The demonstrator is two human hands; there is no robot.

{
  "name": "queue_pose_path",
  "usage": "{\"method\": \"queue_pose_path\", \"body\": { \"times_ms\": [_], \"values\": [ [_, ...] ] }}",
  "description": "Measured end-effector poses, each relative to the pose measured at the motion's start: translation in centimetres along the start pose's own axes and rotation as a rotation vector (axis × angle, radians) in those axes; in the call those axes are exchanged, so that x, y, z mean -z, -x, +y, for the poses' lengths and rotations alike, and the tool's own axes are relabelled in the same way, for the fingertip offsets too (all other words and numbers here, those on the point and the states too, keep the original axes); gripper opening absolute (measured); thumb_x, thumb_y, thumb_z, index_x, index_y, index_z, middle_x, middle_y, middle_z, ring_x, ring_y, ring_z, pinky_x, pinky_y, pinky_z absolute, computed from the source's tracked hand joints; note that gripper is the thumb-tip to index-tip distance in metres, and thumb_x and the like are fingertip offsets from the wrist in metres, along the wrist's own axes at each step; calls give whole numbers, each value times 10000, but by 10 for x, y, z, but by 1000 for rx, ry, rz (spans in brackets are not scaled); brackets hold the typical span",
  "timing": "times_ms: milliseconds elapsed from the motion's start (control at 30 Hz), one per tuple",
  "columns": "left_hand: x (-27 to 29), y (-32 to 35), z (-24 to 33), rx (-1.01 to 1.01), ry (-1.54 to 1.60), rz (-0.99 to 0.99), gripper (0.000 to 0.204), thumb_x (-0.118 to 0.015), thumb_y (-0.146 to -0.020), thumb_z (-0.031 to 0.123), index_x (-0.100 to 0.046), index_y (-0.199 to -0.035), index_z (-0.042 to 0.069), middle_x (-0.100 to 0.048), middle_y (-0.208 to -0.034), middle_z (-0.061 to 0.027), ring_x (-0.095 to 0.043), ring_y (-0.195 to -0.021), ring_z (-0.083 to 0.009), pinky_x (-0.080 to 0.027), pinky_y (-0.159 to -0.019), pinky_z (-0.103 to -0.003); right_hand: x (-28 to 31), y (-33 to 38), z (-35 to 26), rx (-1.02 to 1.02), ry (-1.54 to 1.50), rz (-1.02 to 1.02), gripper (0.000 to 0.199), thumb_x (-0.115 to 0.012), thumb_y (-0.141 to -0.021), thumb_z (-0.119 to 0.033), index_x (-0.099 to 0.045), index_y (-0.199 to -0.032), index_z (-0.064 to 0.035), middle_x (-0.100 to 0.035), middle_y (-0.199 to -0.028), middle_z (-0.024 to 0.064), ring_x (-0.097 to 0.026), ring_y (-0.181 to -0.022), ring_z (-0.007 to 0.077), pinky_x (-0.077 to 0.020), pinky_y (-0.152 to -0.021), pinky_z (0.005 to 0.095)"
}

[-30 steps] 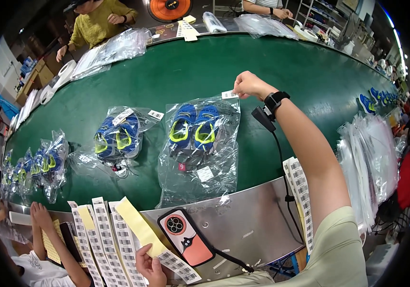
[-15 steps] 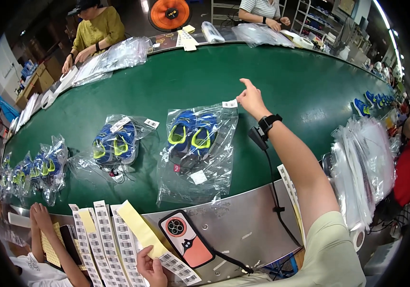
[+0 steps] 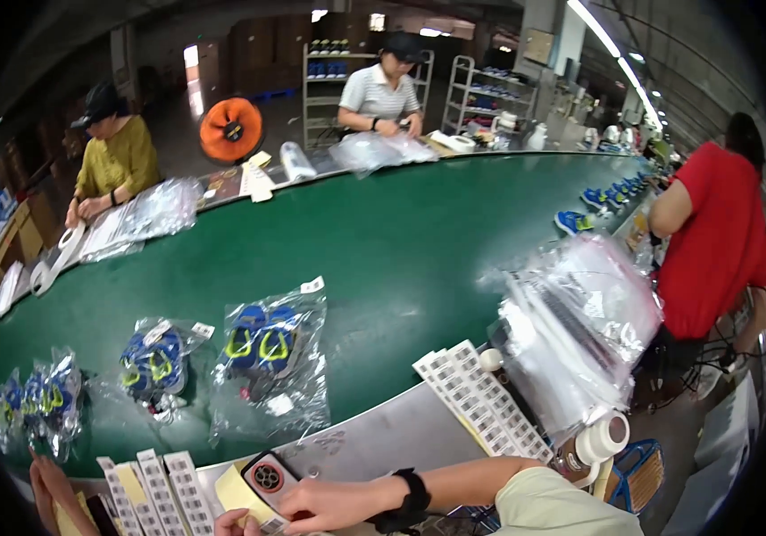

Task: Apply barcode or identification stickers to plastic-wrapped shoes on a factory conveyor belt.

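Note:
At the lower edge, my left hand (image 3: 237,523) is closed on the end of a sticker label strip (image 3: 238,489) with yellow backing. My right hand (image 3: 322,506) is beside it, fingers curled and pressed together at the strip's printed end; what they pinch is hidden. A phone (image 3: 278,472) in a patterned case lies partly behind the strip and my right hand. Ahead on the green belt, a pair of blue and lime children's shoes (image 3: 260,341) lies in a clear bag (image 3: 313,393). A small white label (image 3: 312,285) sits on that bag's top corner.
Further left lie more bagged shoes (image 3: 153,361). Label sheets (image 3: 162,489) flank my left hand; others (image 3: 483,400) lie right, beside stacked clear bags (image 3: 570,326). Unbagged shoes (image 3: 572,221) stand far right on the belt (image 3: 401,259). Co-workers sit opposite; one in red (image 3: 713,241) is at right.
My right hand has come back from beside the bag's labelled corner to the strip at my left hand. The view has tilted up and turned right. The bagged shoes appear further left.

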State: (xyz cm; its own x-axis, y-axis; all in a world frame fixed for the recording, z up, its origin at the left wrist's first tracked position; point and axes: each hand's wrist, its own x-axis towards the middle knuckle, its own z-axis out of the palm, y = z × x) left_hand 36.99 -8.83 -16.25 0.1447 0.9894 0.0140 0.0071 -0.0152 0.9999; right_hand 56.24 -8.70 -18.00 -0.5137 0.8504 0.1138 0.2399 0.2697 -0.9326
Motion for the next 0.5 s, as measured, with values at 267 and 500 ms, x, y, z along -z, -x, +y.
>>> {"method": "queue_pose_path", "body": {
  "times_ms": [267, 500],
  "values": [
    [-5, 3, -26, -74, -183, -25, 243, -595, -906, 28, -604, -1131, -64, -618, -803, -45, -546, -680, -91, -463, -640, -230, -11, 11, 10, 13, -160, 304, 324, -623, -888, -201, -510, -669, 9, -447, -532, 79, -402, -468, 130, -324, -484, 330],
    [-24, -1, -19, 35, -117, -119, 290, -583, -906, 10, -564, -1183, -74, -646, -863, -87, -594, -747, -128, -478, -670, -244, -2, 25, 29, 112, -74, 413, 266, -638, -882, -187, -551, -727, 10, -526, -564, 118, -491, -480, 191, -370, -495, 340]
  ]
}}
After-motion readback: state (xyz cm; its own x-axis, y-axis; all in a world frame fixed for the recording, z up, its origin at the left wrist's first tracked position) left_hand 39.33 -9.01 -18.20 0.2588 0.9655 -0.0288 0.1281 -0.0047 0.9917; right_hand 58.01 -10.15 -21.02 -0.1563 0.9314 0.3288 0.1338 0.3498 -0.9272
